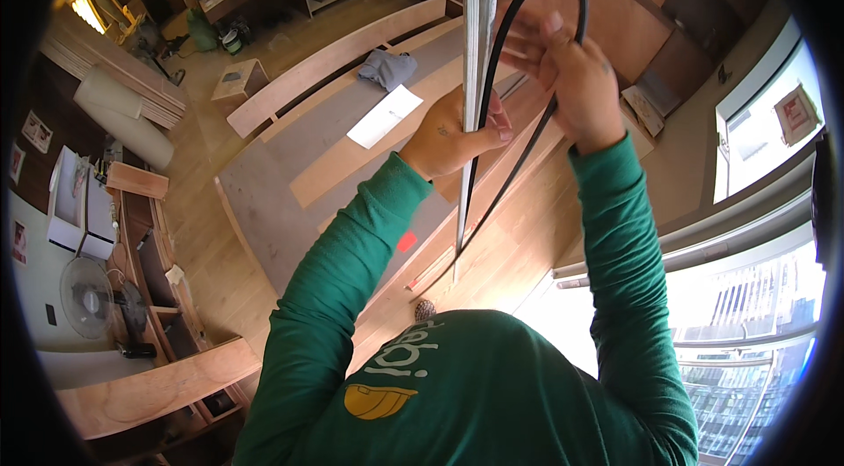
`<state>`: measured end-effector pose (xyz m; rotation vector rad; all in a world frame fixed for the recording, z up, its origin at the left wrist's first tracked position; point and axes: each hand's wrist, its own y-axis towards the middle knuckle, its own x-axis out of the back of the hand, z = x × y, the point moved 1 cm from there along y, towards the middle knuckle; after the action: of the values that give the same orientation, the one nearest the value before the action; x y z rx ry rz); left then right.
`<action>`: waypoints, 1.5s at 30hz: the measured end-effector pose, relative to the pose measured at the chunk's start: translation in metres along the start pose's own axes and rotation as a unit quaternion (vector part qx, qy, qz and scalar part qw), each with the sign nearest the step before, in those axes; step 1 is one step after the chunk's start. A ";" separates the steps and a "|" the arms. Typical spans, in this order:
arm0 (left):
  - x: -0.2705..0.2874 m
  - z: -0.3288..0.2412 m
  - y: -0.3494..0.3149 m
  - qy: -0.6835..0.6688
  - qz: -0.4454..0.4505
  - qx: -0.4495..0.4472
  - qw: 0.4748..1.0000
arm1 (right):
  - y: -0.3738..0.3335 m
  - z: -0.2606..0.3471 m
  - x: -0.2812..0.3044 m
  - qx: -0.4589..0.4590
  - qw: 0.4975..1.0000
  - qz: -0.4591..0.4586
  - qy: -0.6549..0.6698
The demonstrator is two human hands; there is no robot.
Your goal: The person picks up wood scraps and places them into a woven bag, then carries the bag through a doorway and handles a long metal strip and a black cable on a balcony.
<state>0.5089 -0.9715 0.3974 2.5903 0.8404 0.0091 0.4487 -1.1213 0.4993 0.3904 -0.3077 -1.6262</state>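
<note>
A long silvery metal bar (477,26) stands upright before me, its lower end near the floor. My left hand (453,134) is closed around the bar at mid-height, with the thumb across its near side. A black flexible strip (582,4), like a rubber seal or cable, runs up along the bar past my left fingers. It bends over in a tall loop, passes through my right hand (587,83), and trails down to the bar's foot. The right hand's thumb is raised and its fingers are loosely curled, partly hidden behind the strip.
Below and left lies a large low wooden platform (272,207) with a white sheet (384,116) and a grey cloth (387,69) on it. A wooden box (240,79) stands beyond. At left are a fan (86,297) and a rolled sheet (123,119). Windows (747,308) line the right.
</note>
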 end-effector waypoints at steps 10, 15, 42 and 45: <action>-0.014 0.004 -0.009 0.159 0.005 -0.002 0.987 | 0.015 0.017 -0.013 0.030 0.995 0.038 0.092; -0.021 0.028 -0.006 0.300 -0.089 -0.009 0.950 | 0.016 -0.008 -0.022 0.056 0.997 0.001 0.055; 0.051 0.106 -0.044 -0.091 0.264 0.239 0.930 | 0.005 0.037 -0.006 0.060 0.972 0.099 0.206; 0.018 0.072 -0.041 -0.093 0.256 0.196 0.942 | 0.002 0.042 -0.001 0.057 0.970 0.106 0.213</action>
<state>0.5098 -0.9595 0.3135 3.0471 0.0844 -0.2736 0.4324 -1.1215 0.5380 0.7545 -0.1109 -1.2795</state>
